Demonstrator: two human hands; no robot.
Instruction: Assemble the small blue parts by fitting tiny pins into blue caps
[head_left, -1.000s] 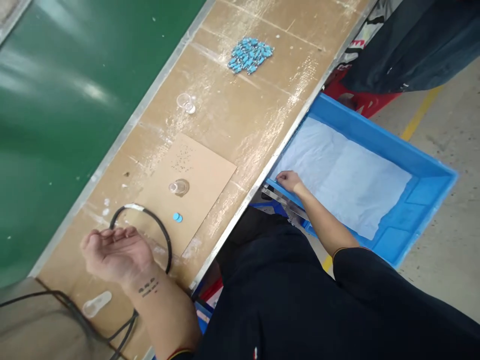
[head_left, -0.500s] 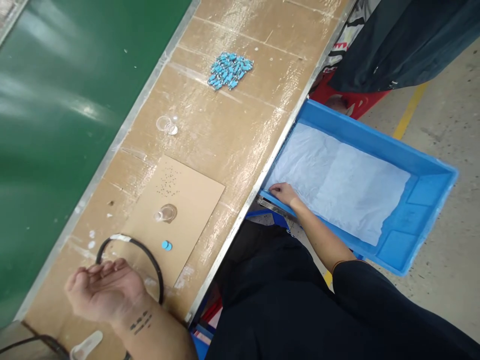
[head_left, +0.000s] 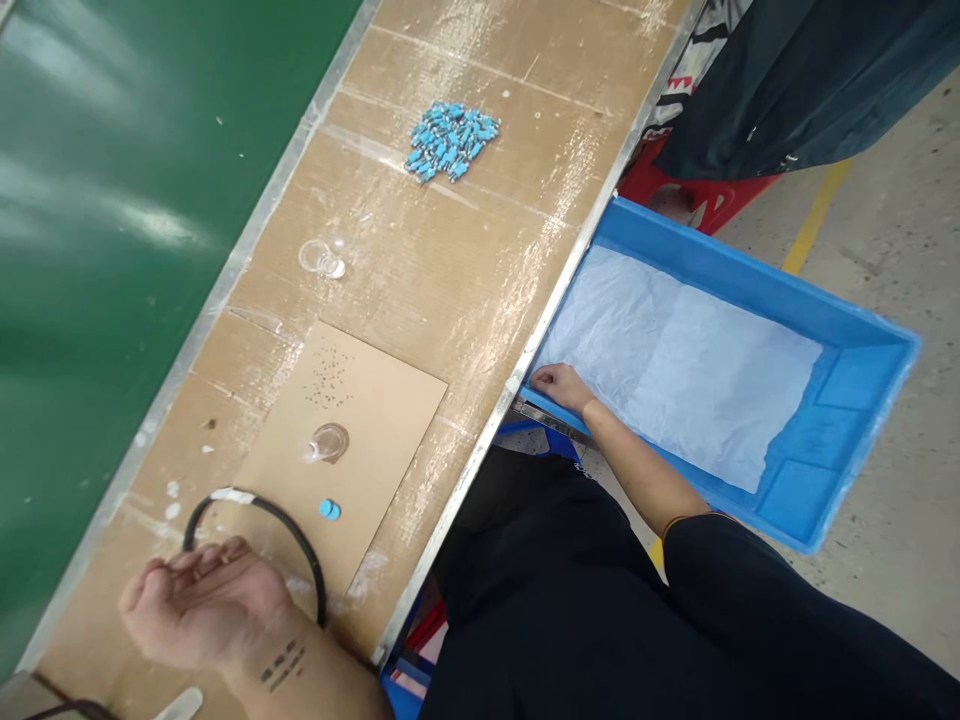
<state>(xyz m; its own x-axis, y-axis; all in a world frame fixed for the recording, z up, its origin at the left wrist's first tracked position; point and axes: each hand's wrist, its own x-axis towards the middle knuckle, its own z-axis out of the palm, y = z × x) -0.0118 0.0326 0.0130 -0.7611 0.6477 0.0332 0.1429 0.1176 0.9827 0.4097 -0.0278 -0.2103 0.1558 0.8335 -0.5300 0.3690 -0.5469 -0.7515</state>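
My left hand [head_left: 202, 605] lies palm up on the brown bench near its front left end, fingers curled loosely with nothing visible in them; a black cable loop [head_left: 300, 545] arcs around it. My right hand [head_left: 559, 385] grips the near rim of a blue crate [head_left: 862, 350] beside the bench, fingers closed over the edge. White sheet material [head_left: 675, 360] lines the crate's floor. On a cardboard square [head_left: 382, 415] ahead of my left hand sit a small clear cup [head_left: 326, 442] and a tiny blue piece [head_left: 328, 510].
A heap of several small blue parts [head_left: 450, 138] lies far up the bench; another clear cup [head_left: 321, 260] stands between. A green conveyor belt [head_left: 112, 180] runs along the bench's left side. A dark garment [head_left: 810, 80] drapes over a red seat at the top right.
The view has shifted, so everything sits lower and further left in the picture. My right hand slid a little along the crate rim. My left hand has kept its palm-up pose.
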